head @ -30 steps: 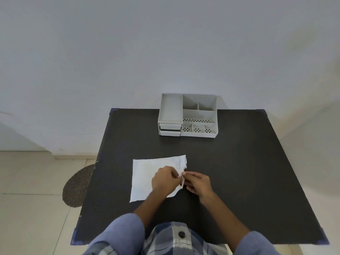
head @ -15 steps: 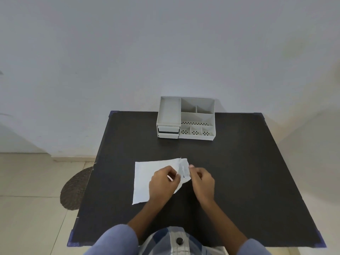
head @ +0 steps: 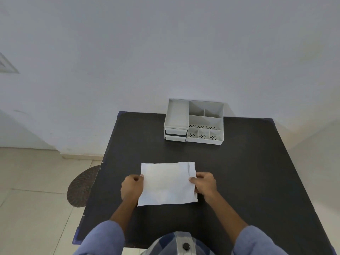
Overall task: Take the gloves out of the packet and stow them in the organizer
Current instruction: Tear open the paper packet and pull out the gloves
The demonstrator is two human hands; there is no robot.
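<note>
A flat white packet (head: 166,183) lies on the black table (head: 239,172) right in front of me. My left hand (head: 131,187) pinches the packet's left edge. Gripping the right edge, near a crease at the packet's right end, is my right hand (head: 205,184). No gloves show; whatever the packet holds is hidden. The grey organizer (head: 195,121) stands at the table's far edge against the wall, with open top compartments and two small drawers on its left front.
A white wall rises just behind the organizer. To the left, below the table, a round woven mat (head: 81,186) lies on the tiled floor. My blue sleeves and checked shirt fill the bottom of the view.
Both hands were pinched together at the packet's right end. My left hand has moved to the left edge, and the packet now lies spread flat and square between the two hands.
</note>
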